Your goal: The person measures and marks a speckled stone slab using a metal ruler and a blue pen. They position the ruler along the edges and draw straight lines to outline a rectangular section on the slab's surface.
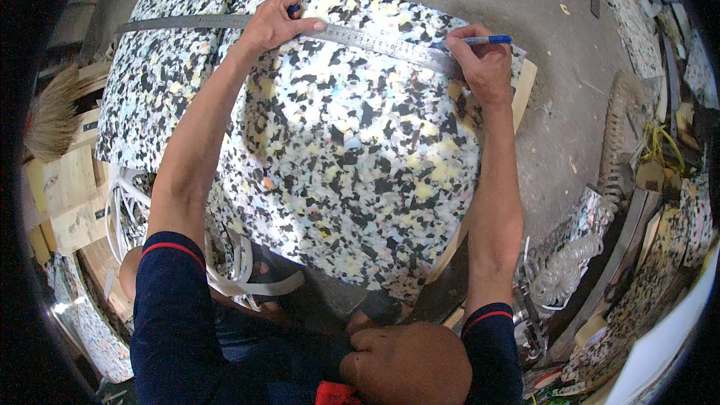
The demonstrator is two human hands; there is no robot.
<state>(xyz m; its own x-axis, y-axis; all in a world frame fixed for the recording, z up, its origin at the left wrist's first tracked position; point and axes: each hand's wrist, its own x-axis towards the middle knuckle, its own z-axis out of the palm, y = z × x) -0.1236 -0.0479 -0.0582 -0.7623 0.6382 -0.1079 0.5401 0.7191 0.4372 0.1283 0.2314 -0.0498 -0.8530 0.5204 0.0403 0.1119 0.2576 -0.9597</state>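
Observation:
A long metal ruler (379, 45) lies across a speckled multicoloured foam sheet (352, 150) that fills the middle, beside a second foam piece (161, 97) at the left. My left hand (274, 26) has its thumb on the ruler, with a small dark blue object, perhaps a pen cap (293, 10), in its curled fingers. My right hand (484, 67) grips a blue pen (496, 40) at the ruler's right part, near the sheet's upper right corner. The pen's tip is too small to make out.
A straw broom (52, 112) and wooden boards (67, 195) lie at the left. Along the right are foam offcuts (630, 26), a coiled clear hose (562, 270), a tape roll (591, 331) and assorted strips. Wooden strips (525, 94) show under the sheet's right edge, above the concrete floor (555, 150).

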